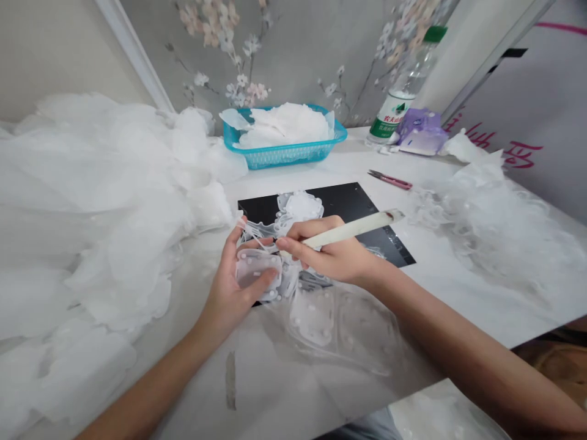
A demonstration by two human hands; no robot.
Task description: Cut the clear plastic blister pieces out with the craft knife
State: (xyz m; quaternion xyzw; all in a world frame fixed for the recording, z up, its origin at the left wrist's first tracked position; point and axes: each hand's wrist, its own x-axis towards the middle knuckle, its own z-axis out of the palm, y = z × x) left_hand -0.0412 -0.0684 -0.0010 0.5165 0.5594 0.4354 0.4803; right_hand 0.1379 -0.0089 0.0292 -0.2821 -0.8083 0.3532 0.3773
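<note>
Tool (353, 229) tip unclear nr R fingers (312, 227)

Smooth, translucent plastic part (247, 263) at seven o'clock; smooth, matt tool (353, 229) at three; glossy plastic basket (293, 157) at twelve; clear, shiny plastic bottle (398, 101) at one.

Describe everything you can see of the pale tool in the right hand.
The pale tool is a slim, straight, off-white stick; its material is unclear. A dark brownish mark shows near its outer end. The right hand holds it like a pen, above the black mat, its outer end pointing rightward. Fingers partly cover its working end, so whether that touches the plastic pieces cannot be told.
</note>
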